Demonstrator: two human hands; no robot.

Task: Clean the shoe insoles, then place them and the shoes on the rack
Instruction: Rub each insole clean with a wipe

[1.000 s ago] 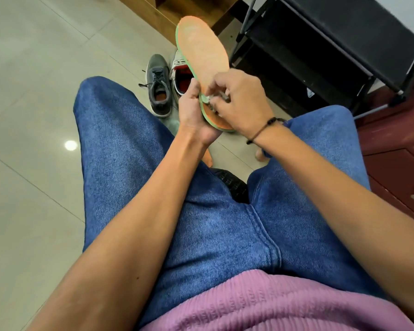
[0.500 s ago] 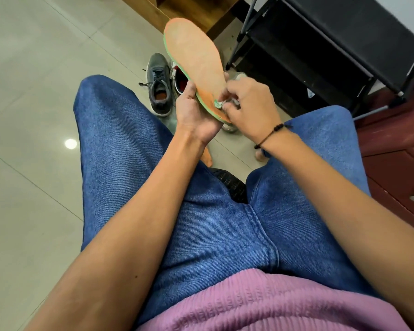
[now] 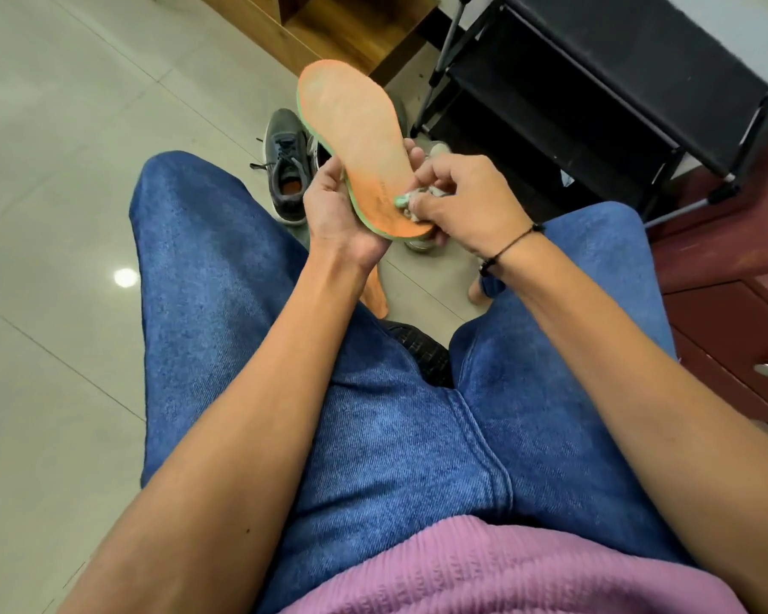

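On the floor at left sits the grey shoe (image 3: pixel 286 166); just right of it the left hand (image 3: pixel 335 214) grips the orange insole (image 3: pixel 364 148) by its heel end, fingers curled behind. The right hand (image 3: pixel 466 201) pinches a crumpled wipe (image 3: pixel 411 203) against the heel, black rack (image 3: pixel 595 95) beyond.

A single wide-angle view sits on the seated person's head, looking steeply down and forward. Lap and forearms fill the near field close up; the tiled floor (image 3: pixel 49 179) spreads left, and the black rack (image 3: pixel 604 95) stands far right.
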